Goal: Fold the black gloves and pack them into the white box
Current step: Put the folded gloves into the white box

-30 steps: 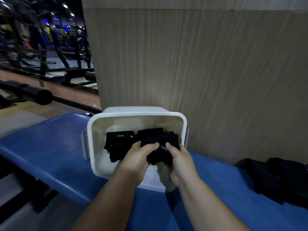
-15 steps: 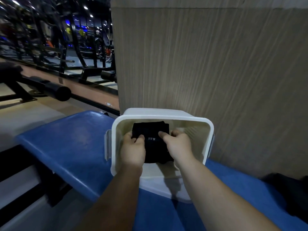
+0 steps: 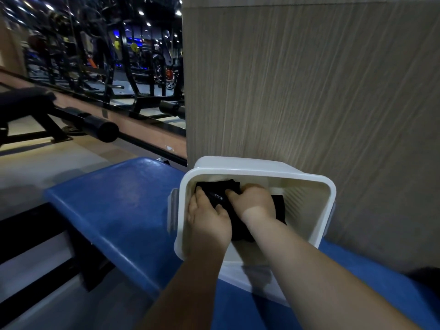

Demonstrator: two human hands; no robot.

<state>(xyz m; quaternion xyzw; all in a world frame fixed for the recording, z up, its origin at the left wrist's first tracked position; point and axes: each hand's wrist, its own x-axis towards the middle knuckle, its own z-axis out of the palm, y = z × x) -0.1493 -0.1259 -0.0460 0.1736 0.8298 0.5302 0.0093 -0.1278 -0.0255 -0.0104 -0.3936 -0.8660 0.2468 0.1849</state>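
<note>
Both grips were down inside the white box, seating a folded bundle of black gloves.

A wood-grain wall panel (image 3: 309,91) stood behind the blue padded desk (image 3: 119,210), and the white box (image 3: 262,173) sat on the desk against that panel, tipped so its mouth faced the person. The black gloves (image 3: 217,195) lay inside the box, toward its left wall. Their long axis seemed to run from the near rim to the far wall. The left grip (image 3: 208,217) pinched the bundle's left edge, thumb on top. The right grip (image 3: 254,203) was curled over its right side, so the bundle sat directly between and under both, neither one nearer. More black fabric showed under and to the right of the right grip. Judging by this, letting go and lifting straight out came next.
</note>
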